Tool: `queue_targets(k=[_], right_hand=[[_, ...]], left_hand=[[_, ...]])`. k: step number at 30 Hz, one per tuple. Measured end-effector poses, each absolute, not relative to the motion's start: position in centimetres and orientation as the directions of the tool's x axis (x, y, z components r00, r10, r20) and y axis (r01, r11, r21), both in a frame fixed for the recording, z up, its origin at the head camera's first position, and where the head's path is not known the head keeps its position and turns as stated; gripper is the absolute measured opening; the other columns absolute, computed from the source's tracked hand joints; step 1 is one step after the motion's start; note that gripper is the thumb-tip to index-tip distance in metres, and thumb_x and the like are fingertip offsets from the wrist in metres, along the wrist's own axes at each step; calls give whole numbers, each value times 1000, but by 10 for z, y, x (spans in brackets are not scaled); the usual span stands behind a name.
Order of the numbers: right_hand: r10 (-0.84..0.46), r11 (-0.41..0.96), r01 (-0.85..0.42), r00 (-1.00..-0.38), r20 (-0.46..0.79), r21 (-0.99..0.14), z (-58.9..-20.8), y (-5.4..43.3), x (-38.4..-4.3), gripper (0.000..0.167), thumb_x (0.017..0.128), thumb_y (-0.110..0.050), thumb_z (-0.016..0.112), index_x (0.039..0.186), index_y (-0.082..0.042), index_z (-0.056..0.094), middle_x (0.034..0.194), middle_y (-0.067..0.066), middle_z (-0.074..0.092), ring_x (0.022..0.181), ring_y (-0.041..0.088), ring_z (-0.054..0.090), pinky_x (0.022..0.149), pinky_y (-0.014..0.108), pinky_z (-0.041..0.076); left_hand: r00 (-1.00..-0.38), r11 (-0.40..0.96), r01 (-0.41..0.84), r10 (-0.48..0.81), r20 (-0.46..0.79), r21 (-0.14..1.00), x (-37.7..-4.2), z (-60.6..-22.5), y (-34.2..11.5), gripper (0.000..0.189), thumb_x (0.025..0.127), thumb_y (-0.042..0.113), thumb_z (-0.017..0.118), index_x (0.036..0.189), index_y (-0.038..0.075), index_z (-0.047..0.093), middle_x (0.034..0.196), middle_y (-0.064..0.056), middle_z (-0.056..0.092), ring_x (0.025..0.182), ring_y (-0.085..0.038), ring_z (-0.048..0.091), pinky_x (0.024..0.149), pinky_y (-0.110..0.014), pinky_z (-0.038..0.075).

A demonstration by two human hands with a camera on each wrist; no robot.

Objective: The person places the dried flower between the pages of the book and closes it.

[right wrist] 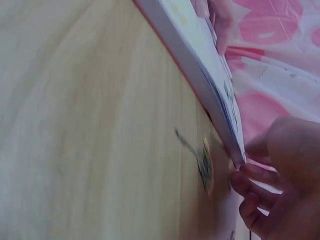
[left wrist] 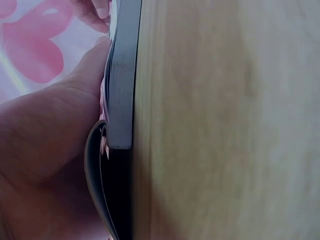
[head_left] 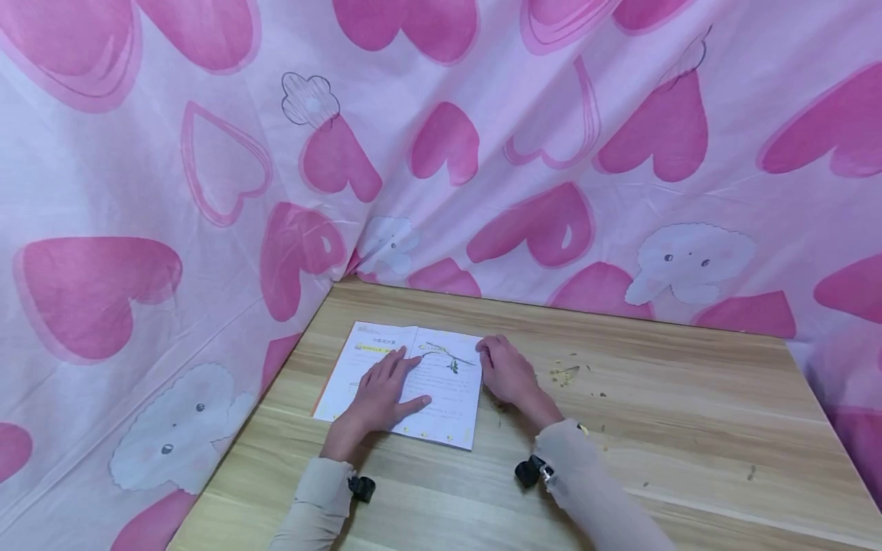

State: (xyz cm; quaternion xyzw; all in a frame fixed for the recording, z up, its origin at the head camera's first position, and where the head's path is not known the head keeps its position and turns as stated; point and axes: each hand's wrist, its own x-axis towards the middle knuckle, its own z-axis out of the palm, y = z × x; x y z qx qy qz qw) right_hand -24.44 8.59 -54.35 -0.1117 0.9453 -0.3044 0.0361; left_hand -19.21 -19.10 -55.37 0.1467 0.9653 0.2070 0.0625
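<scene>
An open book point(head_left: 441, 398) with printed pages lies on the wooden table. Across the upper part of its right page is a thin plant sprig point(head_left: 452, 366) with a small green leaf cluster. My left hand point(head_left: 381, 392) rests on the book with fingers spread over the middle, thumb out over the right page. At the upper right edge, my right hand point(head_left: 506, 371) pinches the book's page edge between thumb and curled fingers. The right wrist view shows these fingers point(right wrist: 252, 185) at the corner of the thick page block point(right wrist: 200, 75).
Yellowish plant crumbs point(head_left: 565, 376) lie on the table point(head_left: 689, 428) right of the right hand, with more bits scattered toward the front. Another dried plant piece point(right wrist: 205, 165) lies beside the book. A pink heart-patterned cloth point(head_left: 441, 145) hangs behind and at the left.
</scene>
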Motion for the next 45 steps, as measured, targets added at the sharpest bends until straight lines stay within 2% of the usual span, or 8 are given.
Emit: queue_targets(k=[9, 16, 22, 26, 29, 32, 40, 45], right_hand=[[-365, 768, -316, -931, 25, -557, -543, 110, -248, 59, 105, -32, 72, 159, -16, 55, 171, 8, 46, 159, 34, 44, 123, 61, 43], [-397, 778, -320, -917, -29, -541, -543, 111, -246, 59, 107, -35, 68, 160, -14, 54, 171, 5, 47, 160, 31, 43, 126, 58, 41], [-386, 780, -303, -922, -40, -547, -546, 112, -245, 59, 108, -37, 67, 161, -15, 52, 172, 3, 45, 161, 30, 42, 126, 59, 40], [-394, 771, -312, -918, -31, -555, -546, 113, -244, 59, 108, -36, 67, 161, -15, 53, 171, 4, 46, 160, 31, 42, 125, 59, 41], [-397, 764, -322, -918, -15, -559, -546, 114, -244, 59, 108, -35, 68, 161, -14, 53, 170, 6, 48, 159, 32, 44, 124, 60, 42], [-397, 762, -328, -918, -4, -558, -547, 113, -243, 59, 108, -35, 68, 161, -14, 53, 169, 5, 48, 159, 31, 44, 124, 59, 42], [-399, 755, -330, -917, 2, -567, -551, 113, -241, 59, 109, -34, 65, 162, -13, 50, 172, 7, 45, 160, 32, 43, 127, 57, 39], [-409, 747, -344, -912, 14, -569, -552, 114, -241, 60, 109, -32, 65, 163, -11, 49, 173, 8, 43, 159, 35, 43, 127, 58, 39]], left_hand=[[-948, 862, 276, 316, -26, 426, -190, -551, -192, 81, 101, 58, 69, 166, 17, 41, 178, -18, 28, 166, -42, 24, 127, -72, 27], [-953, 877, 259, 300, -40, 404, -189, -551, -189, 83, 100, 62, 67, 167, 21, 40, 179, -15, 26, 167, -40, 21, 130, -69, 24], [-958, 919, 281, 288, 18, 275, -183, -547, -174, 78, 102, 58, 66, 166, 18, 45, 179, -19, 27, 168, -44, 19, 132, -69, 21], [-935, 912, 354, 339, 106, 209, -170, -543, -155, 66, 103, 48, 70, 156, 11, 56, 167, -25, 43, 156, -46, 38, 125, -66, 34], [-896, 861, 444, 426, 124, 246, -162, -541, -140, 57, 100, 47, 76, 144, 13, 63, 141, -14, 62, 129, -33, 58, 108, -51, 51], [-871, 817, 479, 487, 61, 320, -158, -539, -128, 57, 97, 53, 78, 140, 20, 61, 124, -2, 64, 110, -21, 59, 92, -39, 52], [-874, 805, 443, 487, -12, 396, -154, -539, -117, 64, 97, 58, 76, 150, 29, 56, 122, 2, 59, 109, -17, 52, 89, -35, 45], [-859, 785, 485, 510, 42, 386, -153, -542, -115, 58, 104, 47, 71, 157, 35, 54, 120, 2, 57, 105, -15, 51, 83, -32, 42]])
